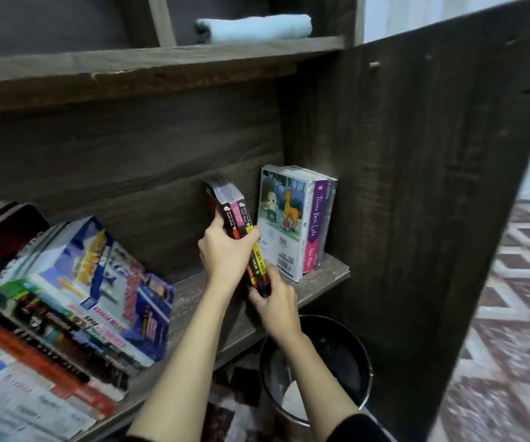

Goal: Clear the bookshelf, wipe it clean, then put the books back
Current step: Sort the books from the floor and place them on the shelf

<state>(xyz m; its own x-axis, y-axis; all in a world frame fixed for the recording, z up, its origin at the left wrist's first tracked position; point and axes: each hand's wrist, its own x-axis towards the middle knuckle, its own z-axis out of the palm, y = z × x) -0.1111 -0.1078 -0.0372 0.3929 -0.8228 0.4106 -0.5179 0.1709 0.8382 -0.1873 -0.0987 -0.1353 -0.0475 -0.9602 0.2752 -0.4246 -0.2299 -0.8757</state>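
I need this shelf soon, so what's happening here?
A person grips three thin books with both hands, left hand at the middle, right hand at the lower end, tilted over the shelf. Upright books stand against the side panel, a slanted pile lies at the left, and a rolled cloth rests on the upper shelf.

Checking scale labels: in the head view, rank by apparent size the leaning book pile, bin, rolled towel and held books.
1. leaning book pile
2. bin
3. rolled towel and held books: look alike, so unranked.
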